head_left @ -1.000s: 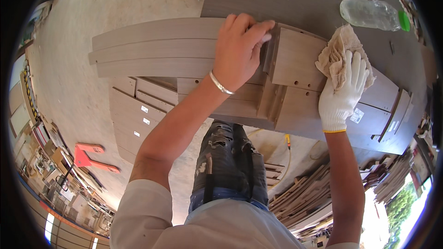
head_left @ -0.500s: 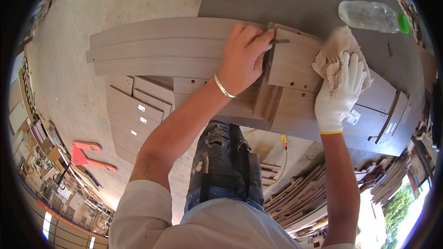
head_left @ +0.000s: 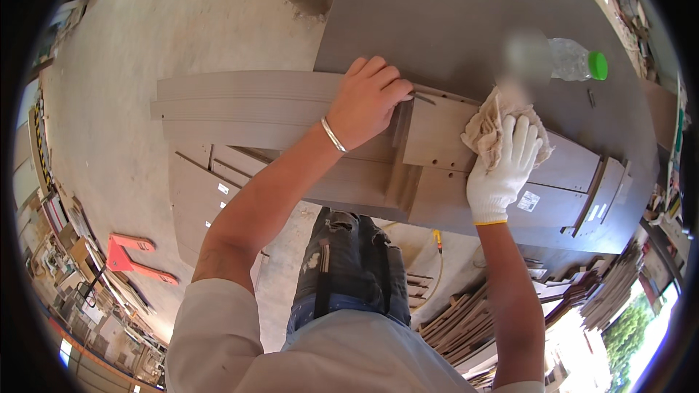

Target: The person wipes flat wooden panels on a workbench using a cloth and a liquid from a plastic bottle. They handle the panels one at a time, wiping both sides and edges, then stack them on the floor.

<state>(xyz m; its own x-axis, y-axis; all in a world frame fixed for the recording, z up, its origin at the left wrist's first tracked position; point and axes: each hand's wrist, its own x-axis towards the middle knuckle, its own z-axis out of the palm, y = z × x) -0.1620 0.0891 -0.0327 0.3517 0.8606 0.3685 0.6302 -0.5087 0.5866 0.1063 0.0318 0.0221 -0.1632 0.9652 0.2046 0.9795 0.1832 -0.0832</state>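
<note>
The bare left hand (head_left: 370, 104), curled, pinches a thin dark strip (head_left: 424, 99); the gloved right hand (head_left: 504, 169) lies flattened over a crumpled rag (head_left: 482, 131), perhaps steadying the wood-grain panel (head_left: 435, 134).

A pale shirt (head_left: 349, 353) tops torn dark jeans (head_left: 351, 265), and a yellow-edged white glove (head_left: 489, 200) covers the right hand (head_left: 504, 171).

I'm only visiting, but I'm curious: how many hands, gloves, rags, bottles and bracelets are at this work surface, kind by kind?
Hands: 2 (bare left hand, gloved right hand)
White glove: 1
Beige rag: 1
Clear bottle: 1
Silver bracelet: 1
Total: 6
</note>
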